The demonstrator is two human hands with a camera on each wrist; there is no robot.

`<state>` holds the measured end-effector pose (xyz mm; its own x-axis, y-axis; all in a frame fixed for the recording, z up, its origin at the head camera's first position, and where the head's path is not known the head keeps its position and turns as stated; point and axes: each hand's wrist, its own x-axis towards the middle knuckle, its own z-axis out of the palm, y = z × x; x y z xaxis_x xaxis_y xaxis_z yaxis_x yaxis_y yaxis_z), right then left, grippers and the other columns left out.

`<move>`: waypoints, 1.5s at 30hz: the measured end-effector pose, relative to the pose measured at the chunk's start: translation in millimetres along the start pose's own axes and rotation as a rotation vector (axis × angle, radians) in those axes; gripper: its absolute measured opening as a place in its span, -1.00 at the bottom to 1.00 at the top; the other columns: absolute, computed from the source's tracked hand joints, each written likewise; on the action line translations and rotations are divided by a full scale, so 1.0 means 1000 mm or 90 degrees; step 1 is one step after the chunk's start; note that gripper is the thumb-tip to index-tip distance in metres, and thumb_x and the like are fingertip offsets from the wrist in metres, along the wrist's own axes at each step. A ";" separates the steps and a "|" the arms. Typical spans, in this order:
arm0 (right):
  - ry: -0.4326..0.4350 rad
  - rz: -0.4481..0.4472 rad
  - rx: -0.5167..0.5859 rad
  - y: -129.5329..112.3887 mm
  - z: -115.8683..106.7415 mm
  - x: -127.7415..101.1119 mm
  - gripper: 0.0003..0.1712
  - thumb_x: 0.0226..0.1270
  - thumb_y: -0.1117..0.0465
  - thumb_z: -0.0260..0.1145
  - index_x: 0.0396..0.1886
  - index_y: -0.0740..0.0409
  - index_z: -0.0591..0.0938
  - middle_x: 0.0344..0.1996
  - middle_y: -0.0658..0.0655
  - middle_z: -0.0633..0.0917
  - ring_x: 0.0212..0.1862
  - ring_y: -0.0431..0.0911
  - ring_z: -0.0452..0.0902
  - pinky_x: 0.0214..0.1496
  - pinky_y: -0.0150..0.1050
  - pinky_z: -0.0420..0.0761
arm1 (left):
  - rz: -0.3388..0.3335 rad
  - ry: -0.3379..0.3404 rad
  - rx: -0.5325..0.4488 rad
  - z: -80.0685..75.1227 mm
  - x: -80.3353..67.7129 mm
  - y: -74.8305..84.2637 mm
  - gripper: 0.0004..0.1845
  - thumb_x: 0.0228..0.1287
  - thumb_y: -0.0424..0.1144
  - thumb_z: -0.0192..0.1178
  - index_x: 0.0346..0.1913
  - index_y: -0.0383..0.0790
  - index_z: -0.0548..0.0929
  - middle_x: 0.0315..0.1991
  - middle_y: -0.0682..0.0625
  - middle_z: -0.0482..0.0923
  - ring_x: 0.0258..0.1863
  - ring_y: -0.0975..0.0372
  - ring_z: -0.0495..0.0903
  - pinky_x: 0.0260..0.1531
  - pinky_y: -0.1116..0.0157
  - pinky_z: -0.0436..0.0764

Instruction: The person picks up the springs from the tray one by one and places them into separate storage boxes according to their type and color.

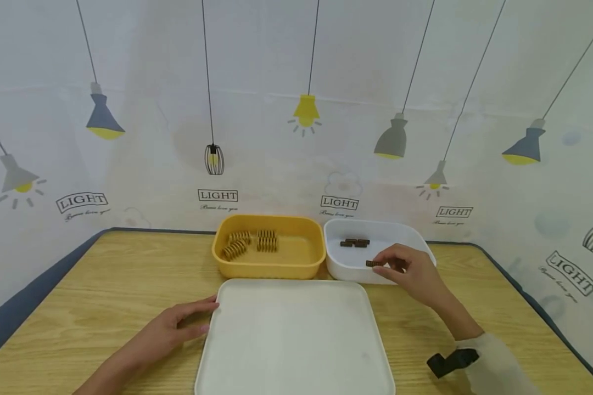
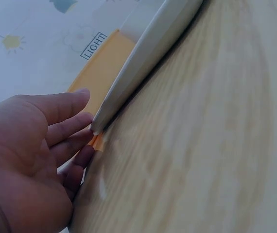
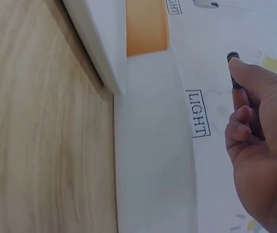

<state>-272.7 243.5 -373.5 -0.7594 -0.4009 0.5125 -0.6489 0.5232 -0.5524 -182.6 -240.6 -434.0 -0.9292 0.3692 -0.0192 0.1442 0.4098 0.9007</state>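
Note:
My right hand (image 1: 400, 267) pinches a small dark spring (image 1: 374, 264) between thumb and fingertips just above the front edge of the white bin (image 1: 415, 236); the right wrist view shows the dark spring (image 3: 233, 70) at the fingertips of that hand (image 3: 255, 145). Three more dark springs (image 1: 354, 242) lie inside that bin. My left hand (image 1: 178, 326) rests with straight fingers against the left rim of the large white tray (image 1: 296, 340), its fingers (image 2: 68, 126) touching the tray edge (image 2: 143, 53). The yellow bin (image 1: 269, 263) holds several golden springs (image 1: 252, 243).
The wooden table (image 1: 104, 296) has a dark rounded border and a curtain printed with lamps behind it. The two bins stand side by side just behind the tray. A dark strap (image 1: 452, 362) sits on my right wrist.

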 end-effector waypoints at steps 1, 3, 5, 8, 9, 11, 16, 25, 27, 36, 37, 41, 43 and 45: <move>-0.001 0.002 -0.006 0.002 0.000 0.002 -0.84 0.18 0.26 0.43 -0.27 -0.08 0.70 -0.47 -0.11 0.58 -0.53 -0.19 0.33 -0.55 -0.34 0.35 | -0.001 0.001 -0.001 0.000 0.000 0.000 -0.53 0.29 -0.04 0.22 0.24 -0.02 0.53 0.38 0.02 0.28 0.40 0.03 0.06 0.30 0.19 0.05; -0.006 0.008 -0.012 0.006 0.000 0.005 -0.85 0.19 0.24 0.43 -0.27 -0.09 0.71 -0.45 -0.12 0.61 -0.52 -0.19 0.33 -0.54 -0.34 0.35 | 0.007 0.000 0.003 -0.001 0.000 0.000 -0.53 0.30 -0.05 0.21 0.25 -0.04 0.53 0.38 0.00 0.28 0.40 0.02 0.07 0.28 0.31 0.09; -0.011 0.013 -0.018 0.009 0.000 0.009 -0.87 0.20 0.22 0.42 -0.26 -0.07 0.70 -0.44 -0.11 0.62 -0.51 -0.18 0.34 -0.52 -0.35 0.37 | 0.010 0.000 0.004 -0.001 0.000 0.000 -0.53 0.30 -0.05 0.21 0.25 -0.05 0.53 0.37 0.00 0.29 0.40 0.02 0.08 0.22 0.45 0.10; -0.019 0.024 -0.029 0.014 0.000 0.015 -0.90 0.21 0.19 0.42 -0.26 -0.04 0.71 -0.39 -0.10 0.66 -0.47 -0.17 0.39 -0.48 -0.35 0.41 | 0.010 0.000 0.006 -0.001 0.000 0.000 -0.53 0.30 -0.05 0.21 0.25 -0.05 0.53 0.37 -0.01 0.29 0.39 0.03 0.08 0.20 0.49 0.11; -0.021 0.029 -0.034 0.016 0.001 0.018 -0.90 0.22 0.17 0.41 -0.26 -0.04 0.70 -0.39 -0.09 0.65 -0.46 -0.16 0.40 -0.47 -0.35 0.43 | 0.008 0.000 0.005 -0.001 0.000 0.000 -0.53 0.30 -0.05 0.21 0.25 -0.05 0.53 0.37 -0.01 0.29 0.39 0.03 0.08 0.21 0.47 0.11; -0.025 0.041 -0.044 0.019 0.001 0.022 -0.90 0.22 0.13 0.41 -0.26 -0.04 0.71 -0.40 -0.09 0.64 -0.45 -0.15 0.42 -0.46 -0.35 0.45 | 0.002 0.000 0.002 -0.001 -0.001 0.001 -0.53 0.30 -0.05 0.21 0.25 -0.04 0.53 0.37 0.01 0.29 0.40 0.03 0.08 0.26 0.36 0.11; -0.037 0.068 -0.057 0.029 0.003 0.033 -0.84 0.23 0.03 0.39 -0.23 -0.06 0.71 -0.36 -0.10 0.64 -0.38 -0.14 0.46 -0.39 -0.32 0.50 | 0.013 -0.002 0.002 -0.001 -0.001 0.002 -0.52 0.30 -0.06 0.20 0.25 -0.09 0.52 0.37 -0.04 0.29 0.40 -0.01 0.08 0.31 0.02 0.06; -0.085 0.118 -0.058 0.047 0.008 0.047 -0.75 0.22 -0.06 0.38 -0.21 -0.05 0.71 -0.30 -0.07 0.66 -0.28 -0.11 0.49 -0.29 -0.24 0.55 | 0.012 -0.003 -0.019 0.000 -0.002 0.000 -0.52 0.30 -0.09 0.21 0.25 -0.11 0.52 0.37 -0.05 0.29 0.40 0.00 0.08 0.22 0.47 0.12; -0.098 0.129 -0.066 0.052 0.009 0.050 -0.74 0.22 -0.06 0.38 -0.21 -0.04 0.72 -0.30 -0.07 0.66 -0.28 -0.11 0.50 -0.27 -0.22 0.55 | 0.014 -0.002 -0.016 -0.001 -0.003 0.000 -0.52 0.30 -0.08 0.21 0.25 -0.11 0.52 0.37 -0.05 0.29 0.40 0.00 0.08 0.21 0.48 0.11; -0.131 0.158 -0.105 0.061 0.013 0.065 -0.80 0.21 0.05 0.41 -0.23 0.02 0.73 -0.34 -0.05 0.68 -0.26 -0.08 0.50 -0.21 -0.15 0.50 | 0.008 -0.002 -0.008 -0.002 -0.003 0.001 -0.53 0.31 -0.07 0.20 0.26 -0.09 0.52 0.38 -0.04 0.28 0.40 -0.01 0.07 0.30 0.24 0.11; -0.131 0.159 -0.104 0.062 0.014 0.066 -0.80 0.21 0.07 0.42 -0.23 0.04 0.73 -0.34 -0.04 0.68 -0.26 -0.08 0.50 -0.21 -0.15 0.50 | 0.004 -0.002 -0.010 -0.002 -0.003 0.001 -0.53 0.31 -0.06 0.20 0.25 -0.08 0.52 0.38 -0.03 0.28 0.40 0.01 0.07 0.29 0.32 0.11; -0.140 0.161 -0.094 0.066 0.017 0.069 -0.81 0.20 0.10 0.43 -0.24 0.08 0.73 -0.34 -0.03 0.69 -0.24 -0.08 0.51 -0.16 -0.13 0.50 | 0.013 -0.003 -0.012 -0.002 -0.003 0.003 -0.53 0.31 -0.07 0.20 0.25 -0.08 0.52 0.37 -0.04 0.29 0.40 0.00 0.07 0.20 0.49 0.09; -0.148 0.166 -0.091 0.070 0.019 0.071 -0.81 0.19 0.10 0.43 -0.25 0.09 0.73 -0.34 -0.03 0.69 -0.24 -0.08 0.51 -0.14 -0.13 0.50 | 0.021 -0.006 -0.017 -0.002 -0.003 0.003 -0.53 0.31 -0.08 0.20 0.25 -0.09 0.52 0.37 -0.05 0.29 0.40 -0.02 0.06 0.16 0.56 0.08; -0.162 0.170 -0.096 0.073 0.020 0.073 -0.81 0.19 0.10 0.43 -0.25 0.08 0.73 -0.34 -0.04 0.70 -0.23 -0.09 0.52 -0.13 -0.14 0.50 | 0.029 -0.006 -0.012 -0.002 -0.003 0.004 -0.54 0.32 -0.09 0.20 0.25 -0.10 0.52 0.37 -0.06 0.29 0.40 -0.03 0.06 0.14 0.57 0.08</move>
<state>-376.3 237.9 -389.6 -0.9001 -0.3991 0.1747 -0.4273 0.7309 -0.5321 -179.6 -242.2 -429.7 -0.9187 0.3946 0.0180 0.1795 0.3765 0.9089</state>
